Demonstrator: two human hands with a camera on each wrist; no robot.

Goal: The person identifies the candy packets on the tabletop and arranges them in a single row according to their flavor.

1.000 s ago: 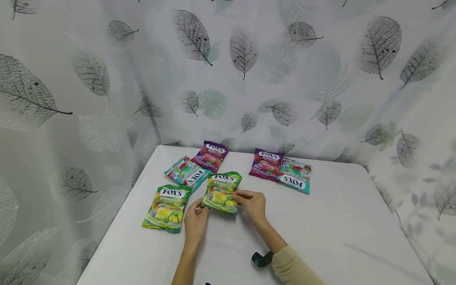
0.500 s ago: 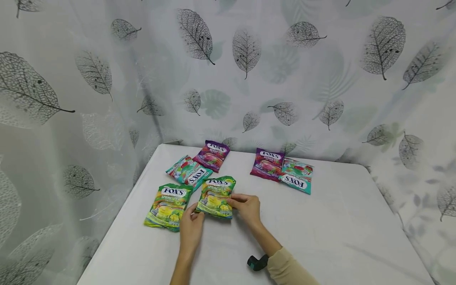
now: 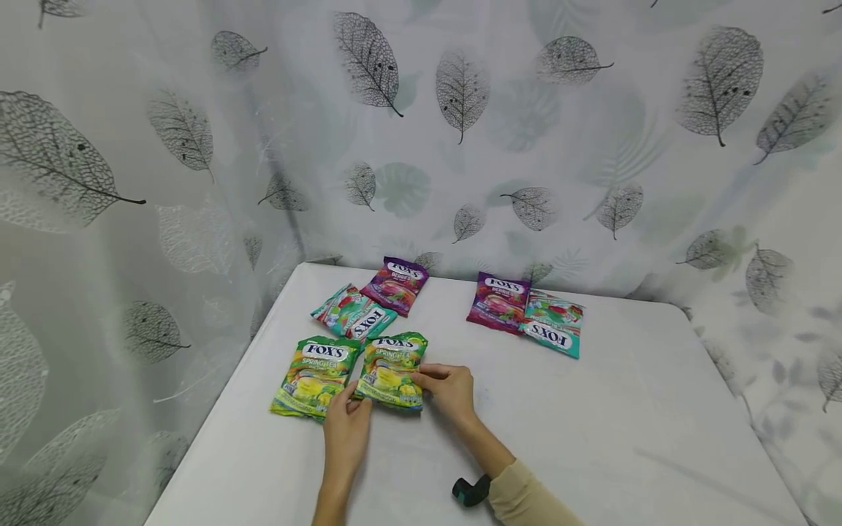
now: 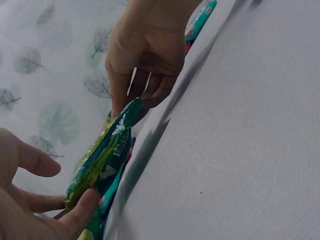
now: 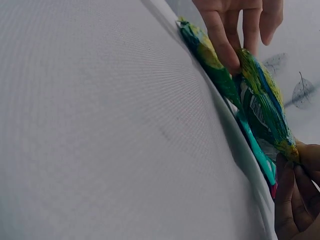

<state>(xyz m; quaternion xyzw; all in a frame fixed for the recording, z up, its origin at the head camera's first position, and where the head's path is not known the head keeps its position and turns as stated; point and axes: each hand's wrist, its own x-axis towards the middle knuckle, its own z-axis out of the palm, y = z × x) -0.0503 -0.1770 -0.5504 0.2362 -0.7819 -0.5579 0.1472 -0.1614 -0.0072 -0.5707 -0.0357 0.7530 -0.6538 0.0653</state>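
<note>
As the gap shrinks, a held green bag (image 3: 391,371) draws up beside its green twin (image 3: 314,380)

A person's two hands bring the candy bag, marked FOX'S Spring Tea, leftward and a little closer to the body than it was a second ago, when a wider strip of white parted it from the matching bag. Its top edge, which had overlapped the end of a teal bag (image 3: 351,314), now sits lower, on the person's side of it. The left hand (image 3: 346,427) keeps a narrow grip on the lower left corner, pinching it between the fingers; the right hand (image 3: 452,394) pinches the right edge between thumb and fingers, its grip narrow as well. Both wrist views show the bag's near edge raised, its barcoded underside exposed; whether the far edge touches the white surface (image 3: 592,424) cannot be told.

For the work in hand, the shift appears to have brought the two green bags almost level, side by side, with the held one seemingly close to its place but not yet let go. Whether their upper corners touch is unclear. Behind them, the teal bag meets a purple bag (image 3: 396,285) at the back left. Well apart to the right, a second purple bag (image 3: 498,302) and a second teal bag (image 3: 555,325) lie edge to edge, as they did a second ago, with neither hand near them.
</note>
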